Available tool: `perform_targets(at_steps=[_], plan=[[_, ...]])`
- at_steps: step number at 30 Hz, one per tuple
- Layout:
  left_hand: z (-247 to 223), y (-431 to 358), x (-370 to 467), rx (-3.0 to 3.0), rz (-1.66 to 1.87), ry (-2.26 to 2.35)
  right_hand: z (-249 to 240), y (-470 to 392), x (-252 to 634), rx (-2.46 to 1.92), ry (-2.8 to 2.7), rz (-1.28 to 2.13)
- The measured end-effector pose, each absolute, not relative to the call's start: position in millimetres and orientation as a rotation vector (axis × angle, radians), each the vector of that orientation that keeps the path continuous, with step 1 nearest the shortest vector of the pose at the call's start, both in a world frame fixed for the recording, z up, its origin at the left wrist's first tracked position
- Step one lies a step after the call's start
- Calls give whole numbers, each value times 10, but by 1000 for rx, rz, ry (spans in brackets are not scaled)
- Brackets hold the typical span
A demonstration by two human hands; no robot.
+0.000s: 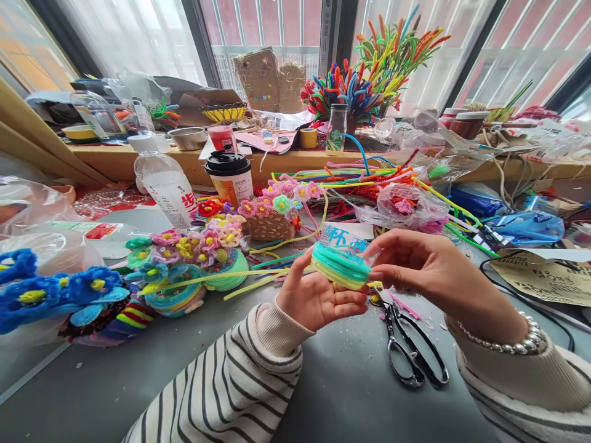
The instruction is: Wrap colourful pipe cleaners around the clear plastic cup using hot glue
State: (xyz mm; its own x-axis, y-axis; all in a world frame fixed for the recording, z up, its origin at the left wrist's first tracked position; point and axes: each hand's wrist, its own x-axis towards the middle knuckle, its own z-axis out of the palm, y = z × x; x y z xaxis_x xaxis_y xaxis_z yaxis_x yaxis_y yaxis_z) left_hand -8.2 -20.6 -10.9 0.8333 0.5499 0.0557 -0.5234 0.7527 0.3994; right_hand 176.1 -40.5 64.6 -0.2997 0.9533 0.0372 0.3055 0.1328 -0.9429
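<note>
A small round piece of coiled pipe cleaners (340, 266), turquoise above and pale yellow below, rests between my hands. My left hand (318, 298) holds it from beneath and at its left side, palm up, with a ring on one finger. Thumb and fingers of my right hand (409, 264) pinch its right edge, where clear plastic shows. Long pale yellow stems (221, 278) stretch left from behind my left hand. Below my right hand, black-handled scissors (410, 351) lie on the grey table (351, 394).
Pipe-cleaner flowers (198, 246) and blue flowers (55, 292) stand at left. Behind are a water bottle (164, 184), a black-lidded cup (228, 178) and a flower basket (270, 224). Loose coloured stems (369, 175) lie at the back; a sandpaper sheet (545, 277) is at right.
</note>
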Motion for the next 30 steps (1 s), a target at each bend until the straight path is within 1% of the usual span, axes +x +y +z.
perform_targets(at_steps=[7, 16, 20, 25, 30], plan=[[-133, -194, -92, 436, 566, 96, 654, -408, 1754, -1214, -1744, 1190], [-162, -167, -101, 421, 516, 120, 625, -383, 1747, -1266, -1846, 1030], [-93, -187, -63, 426, 634, 227, 605, -385, 1729, -1278, -1831, 1003], [18, -209, 12, 443, 893, 397, 587, -380, 1717, -1298, -1801, 992], [-6, -248, 8, 570, 967, 386, 580, -385, 1711, -1340, -1811, 932]])
